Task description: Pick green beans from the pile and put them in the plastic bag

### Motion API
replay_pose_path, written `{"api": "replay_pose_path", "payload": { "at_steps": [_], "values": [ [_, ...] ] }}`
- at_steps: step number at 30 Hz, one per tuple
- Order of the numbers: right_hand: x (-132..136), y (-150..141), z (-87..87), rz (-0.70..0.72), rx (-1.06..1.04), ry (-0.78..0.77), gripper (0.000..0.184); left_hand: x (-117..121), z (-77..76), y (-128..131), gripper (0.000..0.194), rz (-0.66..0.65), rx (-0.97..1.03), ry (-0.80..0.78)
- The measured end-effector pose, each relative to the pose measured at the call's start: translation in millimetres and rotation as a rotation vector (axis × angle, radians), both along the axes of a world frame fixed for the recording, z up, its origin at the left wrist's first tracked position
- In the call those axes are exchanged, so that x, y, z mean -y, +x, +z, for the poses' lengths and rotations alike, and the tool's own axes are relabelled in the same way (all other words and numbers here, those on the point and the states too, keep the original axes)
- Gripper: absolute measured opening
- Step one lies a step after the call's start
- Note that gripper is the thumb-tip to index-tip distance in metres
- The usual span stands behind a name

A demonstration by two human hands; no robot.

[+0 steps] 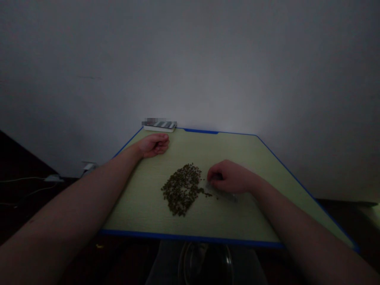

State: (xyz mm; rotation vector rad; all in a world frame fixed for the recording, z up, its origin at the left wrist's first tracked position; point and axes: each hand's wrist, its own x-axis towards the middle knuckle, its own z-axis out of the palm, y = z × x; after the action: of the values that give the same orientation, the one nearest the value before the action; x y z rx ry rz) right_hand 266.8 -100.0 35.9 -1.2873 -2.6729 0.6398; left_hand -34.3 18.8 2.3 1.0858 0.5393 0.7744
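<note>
A loose pile of small brown-green seed-like pieces (181, 190) is spread over the middle of the table, with a few pieces trailing to its right. Just right of the pile, my right hand (227, 176) is closed, thumb and fingers curled together. Beneath it lies a flat, see-through strip (230, 196) that looks like plastic; its kind is hard to make out, and whatever the fingertips hold is hidden. My left hand (154, 145) rests on the table's far left part, curled in a loose fist with nothing showing in it, apart from the pile.
The pale table (234, 148) has a blue edge and stands against a grey wall (190, 63). A white, box-like object (159, 128) sits at its far left corner. Below the near edge is a round clear container (208, 263) between the legs. Cables (53, 179) lie left.
</note>
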Motion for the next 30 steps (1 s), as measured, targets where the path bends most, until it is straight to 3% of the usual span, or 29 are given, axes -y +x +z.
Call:
{"api": "replay_pose_path", "payload": {
  "at_steps": [7, 15, 24, 30],
  "values": [
    [-8.9, 6.8, 1.2, -0.152, 0.071, 0.070, 0.020, -0.5, -0.1, -0.2, 0.028, 0.003, 0.004, 0.007],
    [-22.2, 23.4, 1.3, -0.418, 0.191, 0.267, 0.020, -0.2, -0.9, -0.4, 0.028, 0.000, -0.005, 0.010],
    [-16.9, 2.0, -7.5, -0.114, -0.013, 0.141, 0.023, -0.4, -0.3, 1.0, 0.027, -0.011, 0.004, 0.012],
    [-18.8, -7.6, -11.8, -0.028, -0.067, 0.143, 0.025, 0.6, 0.4, 0.9, 0.027, -0.009, 0.005, 0.012]
  ]
}}
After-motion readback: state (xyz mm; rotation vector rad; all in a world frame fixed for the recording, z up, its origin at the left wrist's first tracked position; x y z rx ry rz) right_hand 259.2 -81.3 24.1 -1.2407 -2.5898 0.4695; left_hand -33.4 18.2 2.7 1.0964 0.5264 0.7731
